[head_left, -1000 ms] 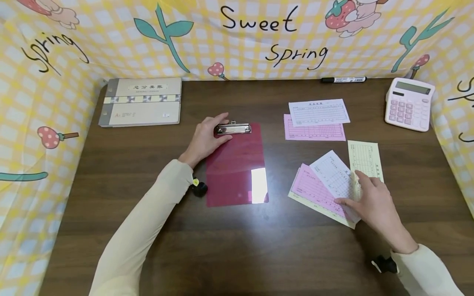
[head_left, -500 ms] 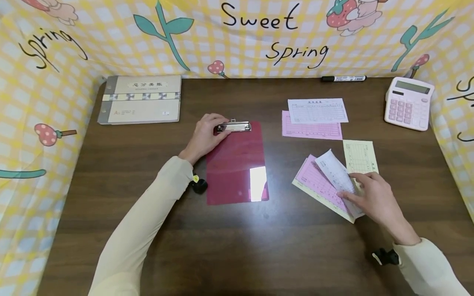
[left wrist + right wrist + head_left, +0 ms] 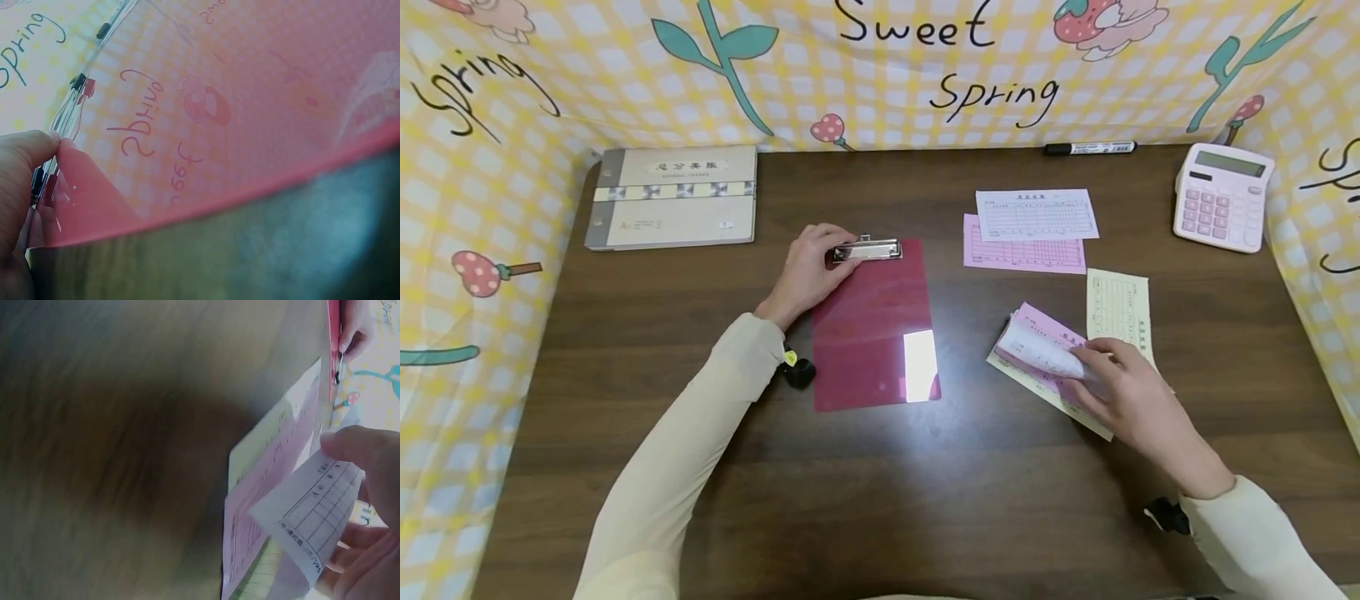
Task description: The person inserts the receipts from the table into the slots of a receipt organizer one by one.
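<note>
Since a second ago, the white slip point(image 3: 1041, 350) under my right hand point(image 3: 1123, 392) has curled up off its stack and bent over toward the left, where before it lay flat and fanned; my left hand point(image 3: 808, 271) has stayed at the clip.

Going left to right: my left hand sits at the far left corner of the red clipboard point(image 3: 872, 325), thumb and fingers curled round the metal clip point(image 3: 867, 249); whether the clip is pressed open I cannot tell. The board lies flat on the brown table point(image 3: 880, 500), its long axis running near to far, clip at the far end. It is translucent red and glossy, with a bright glare patch near its near edge.

Right of it, apart from the board, lies the stack: a yellow slip point(image 3: 1045, 392) at the bottom, a pink slip point(image 3: 1048, 333) on it, and the white ruled slip on top, which my right hand pinches between thumb and fingers. The stack's long axis runs slantwise, from far left to near right. My right hand is plainly the nearer one to it, and the clipboard lies to its left.
</note>
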Motion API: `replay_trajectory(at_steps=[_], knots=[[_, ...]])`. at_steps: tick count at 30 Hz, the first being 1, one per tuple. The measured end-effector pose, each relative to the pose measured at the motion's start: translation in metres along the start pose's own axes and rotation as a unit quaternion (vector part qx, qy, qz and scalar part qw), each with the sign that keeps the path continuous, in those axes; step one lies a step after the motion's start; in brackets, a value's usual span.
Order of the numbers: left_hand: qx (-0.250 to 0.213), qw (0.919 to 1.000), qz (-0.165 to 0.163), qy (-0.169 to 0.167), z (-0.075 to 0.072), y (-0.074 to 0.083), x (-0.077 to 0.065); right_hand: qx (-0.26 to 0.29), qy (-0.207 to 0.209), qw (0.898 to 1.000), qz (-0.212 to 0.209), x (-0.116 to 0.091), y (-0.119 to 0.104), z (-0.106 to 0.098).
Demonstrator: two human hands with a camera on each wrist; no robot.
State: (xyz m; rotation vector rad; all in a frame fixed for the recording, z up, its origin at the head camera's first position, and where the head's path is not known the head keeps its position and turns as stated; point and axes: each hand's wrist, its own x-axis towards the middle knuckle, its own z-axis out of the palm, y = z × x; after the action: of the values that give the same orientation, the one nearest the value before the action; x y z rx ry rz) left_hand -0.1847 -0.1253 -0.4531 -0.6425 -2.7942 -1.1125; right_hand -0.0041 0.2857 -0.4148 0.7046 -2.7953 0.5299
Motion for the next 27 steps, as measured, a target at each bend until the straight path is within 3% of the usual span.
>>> replay_trajectory(at_steps=[5,8,12,17,20,22,25,27], knots=[[-0.004,1.0,0.001,0.003,0.001,-0.001,0.0,0.005,-0.027,0.998,-0.059,0.003,-0.001,0.005],[-0.006,1.0,0.0,0.004,0.001,-0.001,0.001,-0.004,-0.032,0.998,-0.049,0.004,-0.003,0.005],[-0.008,1.0,-0.004,0.0,0.001,-0.001,0.0,-0.019,-0.01,0.999,0.042,0.003,-0.01,0.002],[-0.009,0.9999,-0.009,0.0,-0.001,0.0,0.002,-0.029,0.015,0.983,0.179,0.002,-0.014,0.004],[-0.011,0.9999,-0.012,0.0,-0.001,0.0,0.002,-0.052,0.011,0.966,0.251,0.004,-0.007,0.005],[-0.009,0.9999,-0.013,-0.002,0.0,0.0,0.003,-0.055,-0.014,0.946,0.319,0.008,0.0,0.002],[-0.011,0.9999,-0.013,-0.002,0.001,0.0,0.002,-0.056,-0.092,0.906,0.408,0.014,0.012,-0.003],[-0.009,0.9999,-0.012,-0.002,0.003,0.0,0.003,-0.054,-0.154,0.883,0.44,0.017,0.019,-0.006]])
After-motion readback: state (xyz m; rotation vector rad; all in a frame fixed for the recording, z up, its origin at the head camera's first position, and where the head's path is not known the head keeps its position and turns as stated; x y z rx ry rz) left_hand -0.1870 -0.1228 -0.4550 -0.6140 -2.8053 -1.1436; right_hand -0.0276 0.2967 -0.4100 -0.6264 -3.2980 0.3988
